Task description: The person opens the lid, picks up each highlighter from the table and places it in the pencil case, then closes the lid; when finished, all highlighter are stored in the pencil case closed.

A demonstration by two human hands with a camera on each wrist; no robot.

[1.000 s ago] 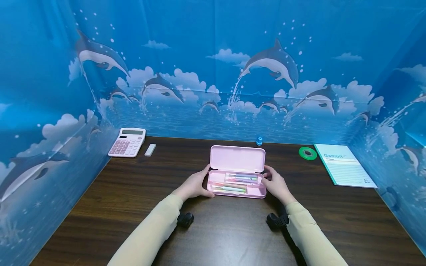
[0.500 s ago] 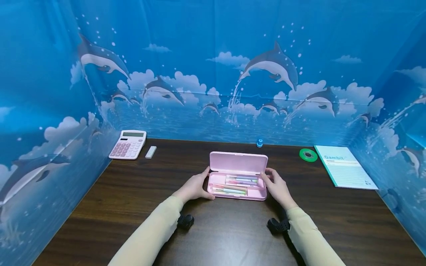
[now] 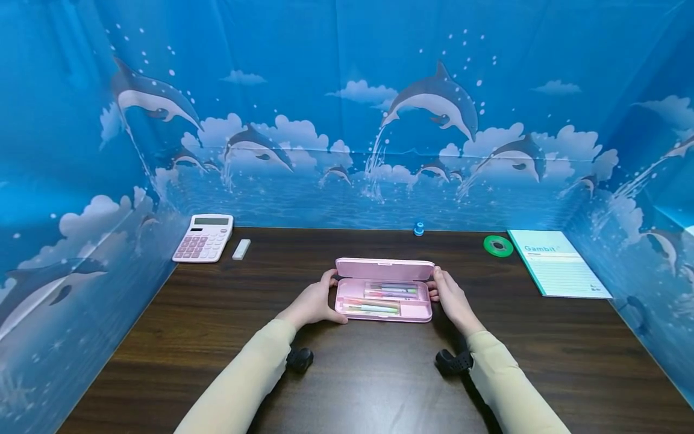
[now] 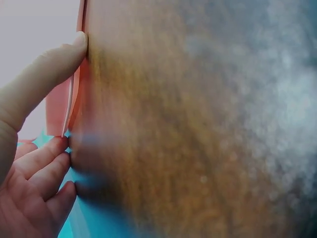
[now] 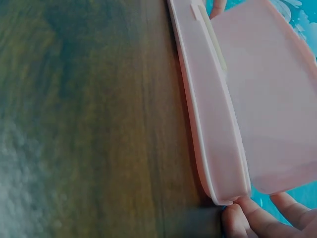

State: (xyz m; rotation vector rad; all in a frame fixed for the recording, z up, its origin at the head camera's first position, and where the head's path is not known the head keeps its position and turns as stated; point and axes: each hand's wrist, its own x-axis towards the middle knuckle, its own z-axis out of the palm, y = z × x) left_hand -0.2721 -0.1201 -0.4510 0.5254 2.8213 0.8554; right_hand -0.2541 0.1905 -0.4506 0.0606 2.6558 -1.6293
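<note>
In the head view a pink pencil case (image 3: 417,311) lies on the dark wooden table. Its lid (image 3: 385,269) leans partly forward over the hinge. Inside are several coloured pens (image 3: 374,306) in clear sleeves. My left hand (image 3: 311,303) grips the case's left end; in the left wrist view its thumb presses the front corner and its fingers bend against the end. My right hand (image 3: 452,301) is at the right end. In the right wrist view its fingertips (image 5: 285,201) touch the end wall and the lid's corner; no pinch is visible.
A pink-and-white calculator (image 3: 203,238) and a small white block, perhaps an eraser (image 3: 241,249), lie at the back left. A small blue object (image 3: 418,229) stands at the rear edge. Back right are a green ring-shaped roll (image 3: 497,246) and a notepad (image 3: 558,264). A dolphin-print curtain surrounds the table.
The lid has tipped forward from nearly upright. My right hand has shifted from the case's right rim up along the lid's right corner. My left hand has kept its grip at the left end.
</note>
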